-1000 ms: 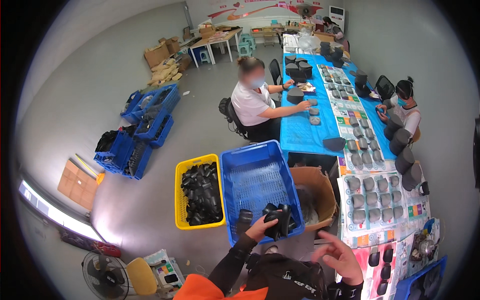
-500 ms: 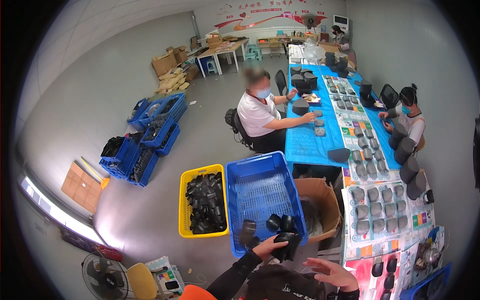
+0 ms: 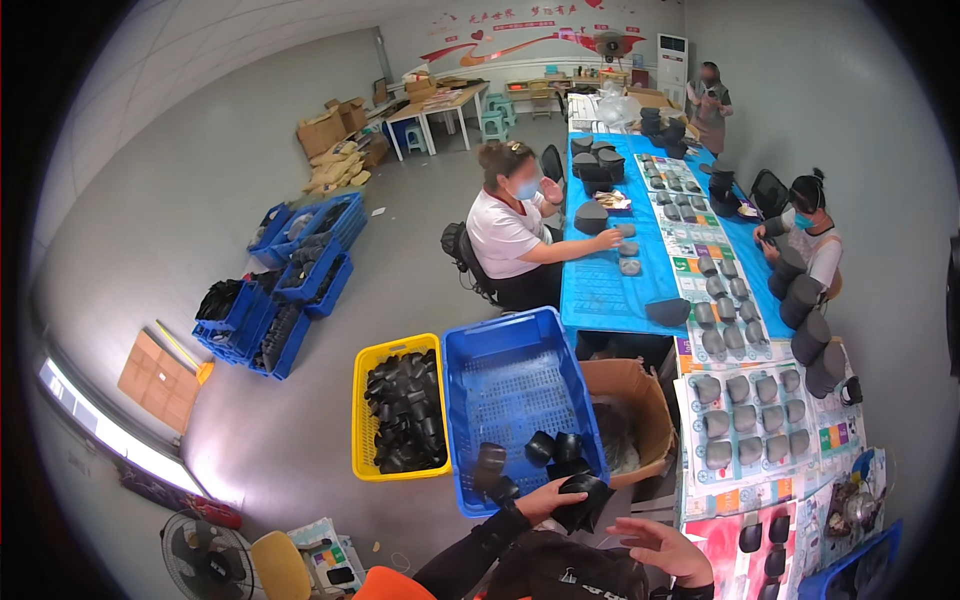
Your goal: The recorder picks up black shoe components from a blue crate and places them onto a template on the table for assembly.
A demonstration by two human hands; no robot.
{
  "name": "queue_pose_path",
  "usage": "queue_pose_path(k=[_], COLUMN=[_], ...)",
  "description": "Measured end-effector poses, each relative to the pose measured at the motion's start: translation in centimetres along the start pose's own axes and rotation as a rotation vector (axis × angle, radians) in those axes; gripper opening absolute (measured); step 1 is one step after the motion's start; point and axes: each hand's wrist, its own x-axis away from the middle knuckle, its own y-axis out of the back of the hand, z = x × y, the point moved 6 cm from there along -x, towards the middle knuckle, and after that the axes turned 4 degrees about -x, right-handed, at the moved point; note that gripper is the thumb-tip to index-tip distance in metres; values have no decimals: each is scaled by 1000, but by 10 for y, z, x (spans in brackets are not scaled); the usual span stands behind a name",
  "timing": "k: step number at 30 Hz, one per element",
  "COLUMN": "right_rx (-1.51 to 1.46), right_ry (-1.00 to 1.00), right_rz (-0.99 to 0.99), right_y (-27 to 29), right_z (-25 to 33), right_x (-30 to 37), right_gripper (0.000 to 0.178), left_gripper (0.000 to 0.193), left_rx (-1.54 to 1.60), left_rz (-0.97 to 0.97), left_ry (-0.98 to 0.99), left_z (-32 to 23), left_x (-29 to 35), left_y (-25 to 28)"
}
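My left hand [image 3: 548, 500] is closed on a glossy black curved piece [image 3: 584, 504], over the near end of a blue crate [image 3: 515, 385]. Fingers spread and holding nothing, my right hand [image 3: 662, 550] hovers to the right of the piece, apart from it. Several similar black curved pieces [image 3: 540, 447] lie in the near part of the crate. To its left, a yellow basket [image 3: 360, 415] is filled with more black pieces [image 3: 405, 405]. The exact use of the held piece cannot be told.
An open cardboard box [image 3: 655, 410] stands right of the crate. Rows of grey curved pieces [image 3: 746, 420] cover the papered table, beyond which lies a blue tablecloth [image 3: 600, 290]. Co-workers [image 3: 505, 230] sit on both sides. A fan [image 3: 205, 560] stands lower left.
The black piece in my left hand has turned and shifted slightly right. The co-worker on the left has raised a hand toward the mask. A person at the far end now stands upright.
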Motion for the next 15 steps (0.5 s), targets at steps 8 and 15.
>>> queue_pose_path(k=[8,15], right_rx=[-23,-8], right_ry=[28,35], right_rz=[-11,-15], right_y=[2,7], right_z=[-1,-2], right_x=[0,-1], right_gripper=[64,62], left_gripper=[54,51], left_rx=[7,-8], left_rz=[-13,4], left_ry=[23,23], left_z=[-2,-7], left_x=[1,-3], left_y=[-4,-7])
